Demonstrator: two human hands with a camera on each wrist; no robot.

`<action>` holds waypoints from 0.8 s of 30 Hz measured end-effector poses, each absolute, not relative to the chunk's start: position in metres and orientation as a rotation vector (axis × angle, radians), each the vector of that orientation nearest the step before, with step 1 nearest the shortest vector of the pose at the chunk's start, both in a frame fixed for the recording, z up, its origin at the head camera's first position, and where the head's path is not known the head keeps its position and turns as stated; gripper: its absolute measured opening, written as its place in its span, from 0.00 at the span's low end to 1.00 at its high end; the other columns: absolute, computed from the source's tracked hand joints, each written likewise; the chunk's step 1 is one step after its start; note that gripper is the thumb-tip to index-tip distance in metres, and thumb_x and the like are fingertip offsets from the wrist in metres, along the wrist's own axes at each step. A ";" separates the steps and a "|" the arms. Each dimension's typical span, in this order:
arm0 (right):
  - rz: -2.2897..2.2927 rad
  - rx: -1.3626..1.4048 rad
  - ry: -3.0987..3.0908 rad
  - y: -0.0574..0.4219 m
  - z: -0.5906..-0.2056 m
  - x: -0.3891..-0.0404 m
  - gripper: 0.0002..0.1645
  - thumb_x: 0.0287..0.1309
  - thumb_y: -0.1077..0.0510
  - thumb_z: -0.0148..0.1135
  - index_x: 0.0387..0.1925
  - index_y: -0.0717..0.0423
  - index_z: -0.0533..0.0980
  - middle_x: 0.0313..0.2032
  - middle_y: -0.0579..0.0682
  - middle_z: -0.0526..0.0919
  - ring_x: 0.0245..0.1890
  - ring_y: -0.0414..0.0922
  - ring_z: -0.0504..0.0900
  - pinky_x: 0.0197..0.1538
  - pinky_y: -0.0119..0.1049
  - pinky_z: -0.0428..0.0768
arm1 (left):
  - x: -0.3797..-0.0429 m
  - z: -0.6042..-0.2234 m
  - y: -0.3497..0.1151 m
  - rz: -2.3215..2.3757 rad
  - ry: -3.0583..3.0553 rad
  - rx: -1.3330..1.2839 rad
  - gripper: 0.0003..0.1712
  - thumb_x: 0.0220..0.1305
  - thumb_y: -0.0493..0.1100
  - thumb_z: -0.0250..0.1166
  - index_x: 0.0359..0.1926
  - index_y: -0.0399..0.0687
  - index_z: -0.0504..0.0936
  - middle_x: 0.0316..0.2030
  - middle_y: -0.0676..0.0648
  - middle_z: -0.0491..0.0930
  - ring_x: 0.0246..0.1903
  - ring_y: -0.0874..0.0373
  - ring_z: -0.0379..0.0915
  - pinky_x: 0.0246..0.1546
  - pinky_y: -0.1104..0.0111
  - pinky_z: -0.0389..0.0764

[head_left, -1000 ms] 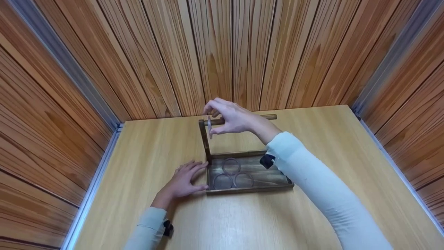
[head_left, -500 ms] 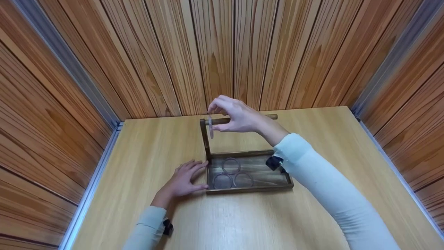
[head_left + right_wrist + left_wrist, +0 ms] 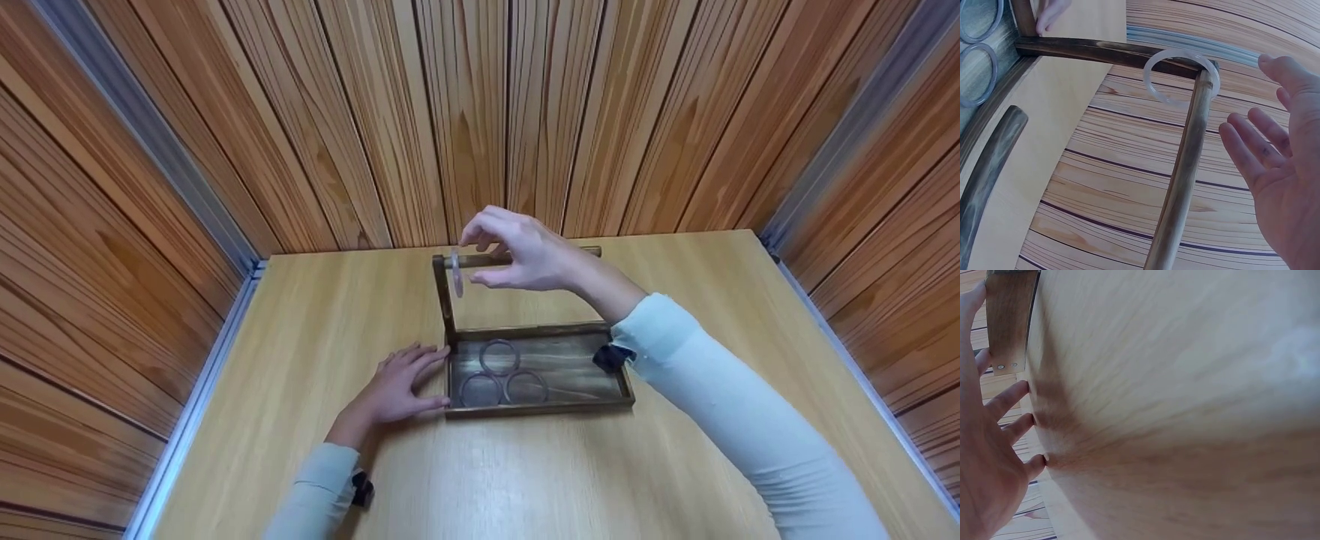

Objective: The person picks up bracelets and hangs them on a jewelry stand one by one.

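Note:
A clear ring (image 3: 457,274) hangs around the horizontal wooden rod (image 3: 589,252), close to the upright post (image 3: 443,296). In the right wrist view the same ring (image 3: 1148,80) circles the rod at its corner with the post. My right hand (image 3: 529,251) is around the rod, just right of the ring, its thumb and fingers spread apart and not touching the ring. My left hand (image 3: 397,390) rests at the left end of the dark wooden tray (image 3: 540,409), thumb and index finger against its short wall; the other fingertips touch the table in the left wrist view.
Three more clear rings, one of them the back ring (image 3: 500,341), lie flat in the tray's left half. The post rises from the tray's back left corner. A light wooden table (image 3: 525,480) lies beneath, with plank-patterned walls (image 3: 480,112) behind and at both sides.
The right hand has let go of the ring and drawn back to the right along the rod. The ring stays hanging near the post. My left hand has not moved.

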State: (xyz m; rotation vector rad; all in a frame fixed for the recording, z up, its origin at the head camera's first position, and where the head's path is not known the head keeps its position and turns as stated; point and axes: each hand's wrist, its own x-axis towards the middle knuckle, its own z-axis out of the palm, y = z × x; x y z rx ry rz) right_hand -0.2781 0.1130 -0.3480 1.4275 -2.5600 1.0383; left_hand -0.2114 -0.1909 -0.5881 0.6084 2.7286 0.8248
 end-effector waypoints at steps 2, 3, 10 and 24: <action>1.019 1.433 -2.558 0.115 -0.348 -0.276 0.26 0.68 0.61 0.78 0.62 0.64 0.79 0.60 0.63 0.85 0.57 0.58 0.90 0.60 0.49 0.93 | -0.211 -0.588 -0.191 0.823 2.726 0.605 0.52 0.70 0.72 0.72 0.89 0.71 0.65 0.89 0.43 0.63 0.91 0.32 0.47 0.88 0.25 0.46; 1.011 1.431 -2.561 0.116 -0.349 -0.275 0.26 0.68 0.61 0.78 0.62 0.64 0.79 0.60 0.62 0.85 0.57 0.58 0.90 0.60 0.49 0.93 | -0.211 -0.588 -0.191 0.822 2.724 0.603 0.52 0.70 0.72 0.72 0.89 0.71 0.64 0.89 0.43 0.62 0.91 0.33 0.47 0.88 0.25 0.46; 1.033 1.422 -2.581 0.125 -0.353 -0.264 0.26 0.67 0.60 0.79 0.61 0.65 0.79 0.58 0.63 0.85 0.57 0.59 0.89 0.61 0.51 0.94 | -0.210 -0.589 -0.192 0.830 2.717 0.610 0.53 0.69 0.72 0.73 0.89 0.70 0.64 0.89 0.42 0.62 0.91 0.33 0.47 0.89 0.26 0.46; 0.948 1.568 -2.438 0.137 -0.368 -0.252 0.23 0.64 0.63 0.79 0.57 0.66 0.80 0.54 0.62 0.88 0.47 0.57 0.91 0.51 0.47 0.95 | -0.212 -0.590 -0.192 0.826 2.743 0.641 0.53 0.69 0.74 0.72 0.88 0.69 0.66 0.88 0.40 0.63 0.91 0.31 0.49 0.87 0.25 0.48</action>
